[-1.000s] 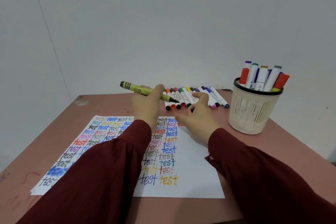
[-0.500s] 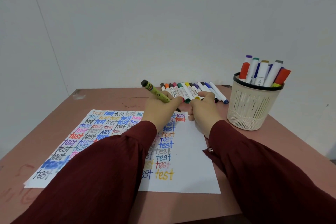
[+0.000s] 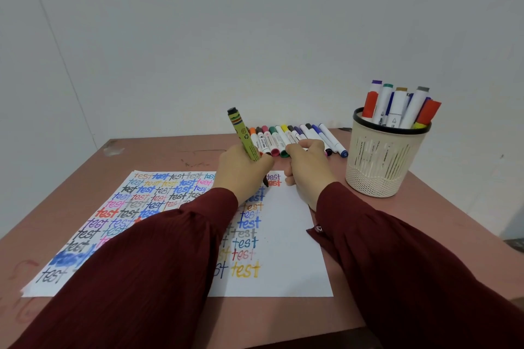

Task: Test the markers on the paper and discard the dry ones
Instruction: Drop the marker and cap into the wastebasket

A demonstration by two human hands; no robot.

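Testing in progress: a person in dark red sleeves [image 3: 141, 278] works a green marker [image 3: 244, 137] over a white sheet of paper [image 3: 289, 235] lying on a reddish-brown worktop [image 3: 170, 156]. The left hand [image 3: 241, 176] grips the marker low on its barrel with the fingers wrapped round it. The barrel stands nearly upright and its dark tip is down at the paper's far edge, beside a purple "test" and an orange one. The barrel is yellow-green with a black top end and thin coloured bands below it. It carries a recycling symbol and a crossed-out circle, and its other print is too small to read. The right hand [image 3: 307, 170] rests at the paper's far edge with its fingers curled in, and whether they hold anything cannot be told. Most of the paper's left and middle is filled with the handwritten word "test", repeated in rows in black, blue, red, pink, purple, grey, orange and yellow, while its right side is blank. Just beyond the paper's far edge a row of markers [image 3: 283, 137] lies side by side, white barrels with orange, pink, green, yellow, purple and blue ends, their labels unreadable. Off the paper's far right corner stands a cream slotted cup [image 3: 382, 167] with a black rim, holding upright markers [image 3: 397, 105] capped in purple, teal, ochre, grey and orange-red. One of them shows a small triangle symbol.
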